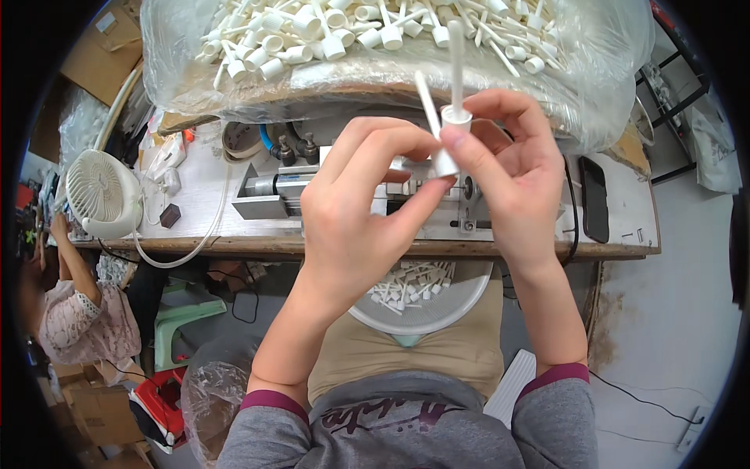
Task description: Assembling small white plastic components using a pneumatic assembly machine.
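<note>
My left hand (355, 191) pinches a white plastic scoop (447, 164) between thumb and fingertips, its thin handle slanting up. Between the thumb and fingers of my right hand (512, 152) is another white scoop (457, 117), with its handle pointing upward. The two cups are close together, and fingers partly cover them. Below and behind my hands a metal bench fixture (266, 195) lies on the white worktable (211, 223). A heap of similar scoops (332, 45) fills a clear plastic bag (176, 62) at the far side.
A round sieve-like basket (465, 301) with more scoops rests at my lap. On the table, a white fan (104, 191) stands left, a tape roll (241, 141) lies behind the fixture, and a black phone (594, 199) lies right. Another person (86, 320) sits at far left.
</note>
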